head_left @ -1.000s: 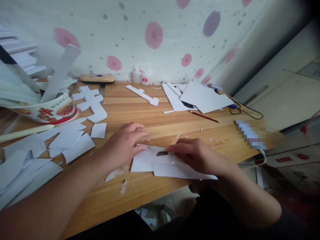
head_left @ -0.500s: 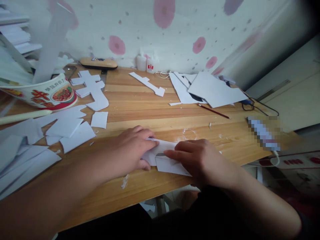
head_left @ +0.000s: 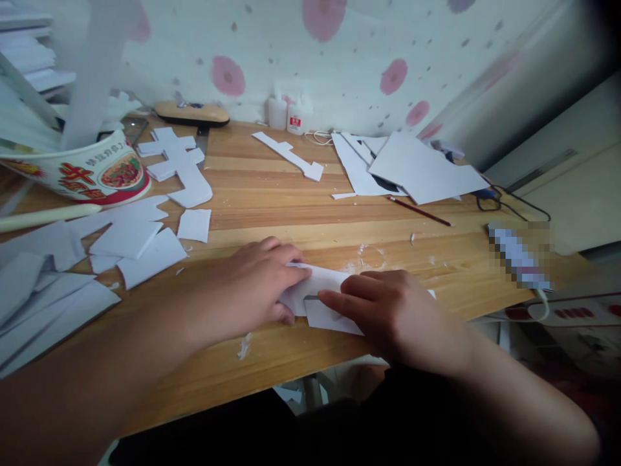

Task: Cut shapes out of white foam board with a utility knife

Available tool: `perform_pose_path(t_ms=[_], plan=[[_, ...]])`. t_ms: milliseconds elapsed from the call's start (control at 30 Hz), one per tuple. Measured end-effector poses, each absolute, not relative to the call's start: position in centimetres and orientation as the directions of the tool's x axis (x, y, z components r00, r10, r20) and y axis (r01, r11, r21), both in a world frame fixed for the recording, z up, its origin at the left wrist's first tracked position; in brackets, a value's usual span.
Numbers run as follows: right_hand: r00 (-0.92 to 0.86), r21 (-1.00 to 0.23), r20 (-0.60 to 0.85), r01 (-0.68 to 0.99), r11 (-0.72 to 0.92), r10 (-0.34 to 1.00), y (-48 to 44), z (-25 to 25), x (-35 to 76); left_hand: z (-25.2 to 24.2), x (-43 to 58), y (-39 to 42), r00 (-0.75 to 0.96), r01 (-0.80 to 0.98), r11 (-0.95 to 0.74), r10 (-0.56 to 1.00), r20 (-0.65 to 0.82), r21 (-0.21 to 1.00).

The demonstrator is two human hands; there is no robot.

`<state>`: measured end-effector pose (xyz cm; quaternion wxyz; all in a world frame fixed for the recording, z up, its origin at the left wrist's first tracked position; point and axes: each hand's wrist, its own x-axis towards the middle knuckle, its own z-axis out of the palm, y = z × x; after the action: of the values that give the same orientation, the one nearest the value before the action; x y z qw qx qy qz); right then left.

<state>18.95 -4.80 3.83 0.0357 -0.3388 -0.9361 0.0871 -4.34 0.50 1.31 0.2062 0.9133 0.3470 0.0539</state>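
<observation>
A white paper sheet (head_left: 321, 280) lies at the table's near edge. My left hand (head_left: 269, 275) holds its left end, thumb on the near side and forefinger along the far side. On top of that sheet rests a smaller white piece (head_left: 328, 317) with a thin grey upper edge. My right hand (head_left: 395, 310) grips this piece at its right end, the forefinger stretched along the grey edge. The right thumb and the sheet's right end are hidden under the hand.
White cut-outs (head_left: 182, 162) and scraps (head_left: 150, 259) lie at left beside a noodle tub (head_left: 104, 171). Glue bottles (head_left: 295, 116) stand by the wall. A pencil (head_left: 422, 212), stacked white boards (head_left: 427, 168) and a blurred-out device (head_left: 519, 255) are at right.
The camera view has shifted slightly. Both hands keep nearly the same hold on the two white pieces, with little visible movement.
</observation>
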Motion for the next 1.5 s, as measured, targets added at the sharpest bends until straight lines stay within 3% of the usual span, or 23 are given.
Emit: perform_pose_path(t_ms=[233,433,733,833,967,1167,1333,1500], plan=[[-0.770,0.017,-0.020,0.637,0.770,0.638,-5.5,4.3,17.9,1.5,-4.5,0.2,0.772,0.615,-0.729,0.634,-0.043,0.299],[-0.769,-0.012,-0.015,0.639,0.769,0.639,-5.8,4.3,18.2,1.2,-4.5,0.3,0.775,0.616,-0.743,0.630,-0.036,0.261],[-0.676,-0.217,0.014,0.717,0.662,0.737,-6.2,2.8,18.7,1.1,-4.7,0.3,0.780,0.612,-0.754,0.625,-0.025,0.240],[-0.680,-0.203,0.031,0.714,0.670,0.733,-6.3,2.6,18.7,1.0,-4.7,0.4,0.784,0.605,-0.758,0.621,-0.016,0.242],[-0.716,-0.068,0.057,0.693,0.718,0.696,-6.4,3.0,18.3,1.1,-4.4,0.4,0.780,0.611,-0.751,0.626,-0.025,0.252],[-0.755,0.109,-0.131,0.633,0.766,0.643,-5.8,5.0,17.2,1.1,-4.5,0.4,0.774,0.620,-0.742,0.632,-0.044,0.255],[-0.796,0.146,-0.262,0.527,0.837,0.546,-4.9,6.1,16.8,1.1,-4.5,0.5,0.774,0.623,-0.744,0.632,-0.051,0.240],[-0.781,0.152,-0.313,0.521,0.840,0.541,-4.7,6.1,16.8,1.4,-4.4,0.3,0.772,0.628,-0.741,0.631,-0.075,0.238]])
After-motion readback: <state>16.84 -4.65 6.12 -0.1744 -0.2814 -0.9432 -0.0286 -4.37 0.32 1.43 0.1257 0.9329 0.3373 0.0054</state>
